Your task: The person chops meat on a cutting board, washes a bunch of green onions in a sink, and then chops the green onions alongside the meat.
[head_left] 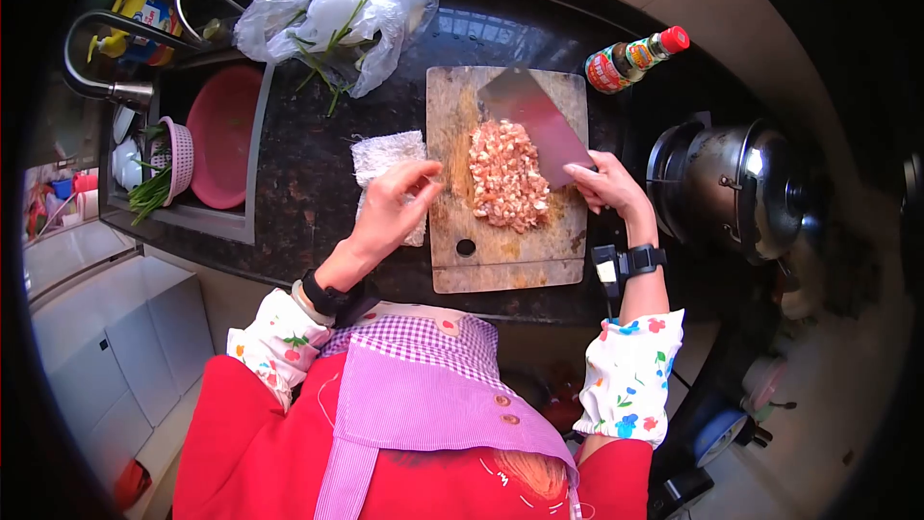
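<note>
Closest to my lens is one purple checked apron [423, 385] over red clothing, then two flowered sleeves, each ending in a black wristband. From this head view (the only one I have) I count one wooden cutting board [505, 255] on the dark counter [308, 164], carrying one heap of minced meat [507, 175] at its middle. The right hand [606, 183] is closed around the handle of one cleaver [534, 120], whose blade is tilted against the right side of the mince. The left hand [395, 202] hovers over one white cloth [385, 156] just beside the board's left edge, fingers loosely bent toward the thumb with nothing visible between them. Farther off I see one sauce bottle [635, 58], one steel pot [741, 188], one plastic bag [337, 10] of greens, and one pink basin [223, 135] in the sink.
</note>
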A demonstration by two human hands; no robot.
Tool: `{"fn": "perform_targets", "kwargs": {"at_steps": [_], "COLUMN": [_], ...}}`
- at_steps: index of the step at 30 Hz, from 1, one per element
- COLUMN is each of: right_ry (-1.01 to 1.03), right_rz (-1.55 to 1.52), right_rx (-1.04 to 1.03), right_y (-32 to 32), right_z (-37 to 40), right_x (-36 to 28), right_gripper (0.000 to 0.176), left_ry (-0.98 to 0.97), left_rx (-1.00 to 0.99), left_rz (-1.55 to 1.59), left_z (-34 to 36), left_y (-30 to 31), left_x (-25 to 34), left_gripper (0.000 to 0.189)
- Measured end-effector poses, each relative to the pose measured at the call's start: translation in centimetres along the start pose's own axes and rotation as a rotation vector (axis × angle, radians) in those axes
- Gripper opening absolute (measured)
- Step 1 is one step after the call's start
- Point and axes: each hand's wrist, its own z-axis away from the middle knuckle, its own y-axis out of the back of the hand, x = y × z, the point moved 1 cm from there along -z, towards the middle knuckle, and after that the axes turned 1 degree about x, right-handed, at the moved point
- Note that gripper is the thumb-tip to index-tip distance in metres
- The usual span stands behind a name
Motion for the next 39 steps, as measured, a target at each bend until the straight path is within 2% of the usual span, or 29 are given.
{"fn": "perform_targets", "kwargs": {"at_steps": [2, 3, 4, 5, 6, 8, 10, 12, 15, 17, 18, 20, 21, 22, 24, 28, 32, 34, 35, 36, 38, 39], "right_ry": [0.161, 0.116, 0.115, 0.421, 0.732, 0.642, 0.689, 0.695, 0.673, 0.652, 0.643, 0.489, 0.332, 0.328, 0.181, 0.107, 0.116, 0.175, 0.192, 0.194, 0.600, 0.535], "right_rz": [0.389, 0.633, 0.630, 0.865, 1.093, 1.257, 1.305, 1.278, 1.077, 0.872, 0.869, 0.497, 0.266, 0.265, -0.594, -0.835, -0.876, -0.728, -0.565, -0.567, 0.336, 0.549], "right_rx": [-0.038, 0.071, 0.075, 0.131, 0.186, 0.242, 0.335, 0.334, 0.404, 0.472, 0.477, 0.626, 0.675, 0.680, 0.550, 0.524, 0.444, 0.506, 0.514, 0.514, 0.754, 0.712], "right_y": [-0.3, -1.2, -1.3, -1.5, -1.8, -3.6, -5.0, -6.1, -7.6, -8.6, -9.3, -10.3, -10.5, -10.8, -11.8, -13.9, -16.7, -16.9, -16.3, -15.9, -15.4, -15.5], "right_z": [-0.6, 0.6, 1.0, 1.7, 2.6, 5.8, 7.7, 9.5, 11.9, 13.1, 13.6, 14.6, 14.6, 14.9, 14.9, 12.8, 9.5, 8.1, 7.7, 7.1, 6.8, 7.7], "right_x": [-1.5, -3.6, -3.3, -3.2, -3.0, -3.0, -0.7, 1.4, 4.0, 5.6, 6.1, 7.4, 10.2, 10.3, 10.6, 12.4, 9.6, 7.5, 7.2, 6.9, 5.4, 4.1], "right_gripper": [0.023, 0.018, 0.018, 0.010, 0.008, 0.036, 0.041, 0.049, 0.059, 0.061, 0.061, 0.052, 0.030, 0.030, 0.012, 0.012, 0.019, 0.020, 0.010, 0.010, 0.040, 0.066], "left_ry": [0.121, 0.128, 0.134, 0.133, 0.136, 0.126, 0.124, 0.126, 0.136, 0.166, 0.177, 0.163, 0.170, 0.176, 0.192, 0.180, 0.206, 0.196, 0.172, 0.171, 0.246, 0.325], "left_rx": [0.144, 0.201, 0.259, 0.288, 0.303, 0.337, 0.316, 0.298, 0.193, 0.053, -0.030, -0.122, -0.146, -0.168, -0.183, -0.241, -0.188, -0.180, -0.200, -0.201, -0.181, -0.226], "left_rz": [0.087, 0.152, 0.218, 0.340, 0.319, 0.356, 0.366, 0.373, 0.245, 0.182, 0.143, 0.073, 0.082, 0.089, 0.106, 0.066, 0.132, 0.109, 0.093, 0.091, 0.314, 0.540], "left_z": [-0.1, -0.3, -0.5, -0.9, -1.1, -1.6, -1.7, -1.5, -1.0, -0.6, -0.4, -0.2, 0.0, 0.3, 0.4, 0.0, 0.0, -0.3, -0.6, -0.7, -0.8, -1.0], "left_y": [0.7, 1.1, 1.4, 1.8, 2.3, 2.5, 2.2, 1.6, 0.3, -0.3, -0.8, -1.6, -2.2, -2.8, -3.8, -4.8, -7.2, -8.2, -8.4, -8.8, -10.1, -10.0], "left_x": [0.0, -0.3, -0.4, 0.2, 0.2, 0.1, -0.4, -1.0, -1.8, -2.0, -2.4, -2.0, -2.4, -3.0, -3.2, -2.3, -1.8, -1.4, -0.9, -1.2, -2.1, -1.0], "left_gripper": [0.022, 0.022, 0.023, 0.024, 0.025, 0.024, 0.023, 0.023, 0.020, 0.021, 0.022, 0.025, 0.025, 0.026, 0.026, 0.028, 0.030, 0.031, 0.032, 0.032, 0.031, 0.028]}}
